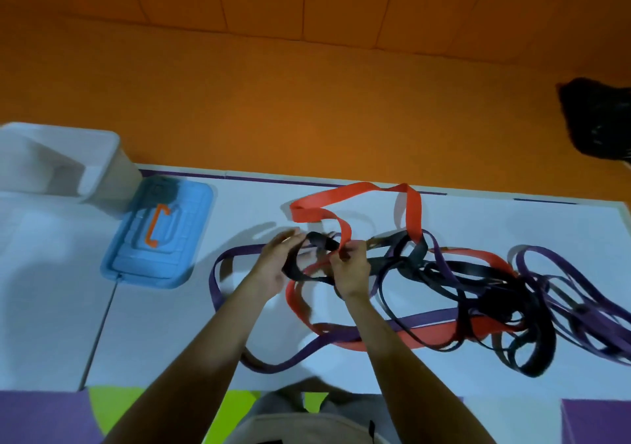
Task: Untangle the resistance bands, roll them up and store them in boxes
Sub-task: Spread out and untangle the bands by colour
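Observation:
A tangle of resistance bands lies on the white table (164, 324). A wide red band (355, 192) loops up at the back and runs down to the front. Black bands (444, 269) and purple bands (580, 310) knot together to the right. My right hand (350, 266) pinches the red band where it crosses a black band (321, 242). My left hand (276, 262) holds that black band with its fingers partly straight. A purple band (218, 273) loops round to the left of my hands.
A white open box (112, 157) stands at the back left of the table. A blue lid (160, 235) with an orange handle lies flat beside it. The wall behind is orange. A dark object (597, 123) sits at the far right.

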The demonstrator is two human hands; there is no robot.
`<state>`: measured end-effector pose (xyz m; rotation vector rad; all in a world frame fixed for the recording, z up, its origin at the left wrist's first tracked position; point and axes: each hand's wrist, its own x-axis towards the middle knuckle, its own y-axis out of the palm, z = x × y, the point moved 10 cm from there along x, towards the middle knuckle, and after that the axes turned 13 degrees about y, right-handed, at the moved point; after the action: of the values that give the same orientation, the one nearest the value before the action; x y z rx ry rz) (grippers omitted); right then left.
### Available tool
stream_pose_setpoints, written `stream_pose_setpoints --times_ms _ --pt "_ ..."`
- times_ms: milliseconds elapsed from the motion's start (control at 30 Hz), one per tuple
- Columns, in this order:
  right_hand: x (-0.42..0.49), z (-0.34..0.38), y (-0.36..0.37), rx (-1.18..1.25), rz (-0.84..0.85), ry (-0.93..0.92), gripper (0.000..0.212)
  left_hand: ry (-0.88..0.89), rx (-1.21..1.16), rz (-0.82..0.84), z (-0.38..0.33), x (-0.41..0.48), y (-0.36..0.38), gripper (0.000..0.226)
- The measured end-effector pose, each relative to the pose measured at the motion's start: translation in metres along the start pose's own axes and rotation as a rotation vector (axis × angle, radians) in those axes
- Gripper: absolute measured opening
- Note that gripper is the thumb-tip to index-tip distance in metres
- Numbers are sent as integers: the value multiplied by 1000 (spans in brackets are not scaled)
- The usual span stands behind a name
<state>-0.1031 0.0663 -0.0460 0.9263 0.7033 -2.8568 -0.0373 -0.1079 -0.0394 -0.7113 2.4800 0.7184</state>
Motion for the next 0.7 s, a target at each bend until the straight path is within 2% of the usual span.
stream_pose_setpoints --times_ms 67,100,200,267,300,333,400,467,533,600,700 --pt "-4 -2 17 -176 92 -14 29 -12 -98 -33 -3 5 6 27" --pt "-7 -5 27 -261 157 -24 28 17 -59 -28 -7 9 7 30" --pt "-18 -17 53 -486 359 -74 19 160 163 63 -22 16 13 57" --pt "-20 -29 61 -632 445 -90 20 241 349 107 -28 18 17 66" --pt "-22 -35 61 -620 488 -47 24 257 447 123 -27 19 17 71" --pt "-25 -40 60 -506 540 19 27 239 525 133 -22 20 17 77" --pt "-28 -42 54 -173 599 147 27 132 642 135 -4 21 14 82" --pt "-23 -38 39 47 527 207 26 48 822 140 15 23 11 71" --pt "-21 -36 30 205 479 265 48 21 924 135 26 22 11 63" --pt "-20 -30 22 219 436 230 52 104 994 147 29 22 17 65" --pt "-17 -20 14 122 406 127 31 227 1295 133 29 19 16 67"
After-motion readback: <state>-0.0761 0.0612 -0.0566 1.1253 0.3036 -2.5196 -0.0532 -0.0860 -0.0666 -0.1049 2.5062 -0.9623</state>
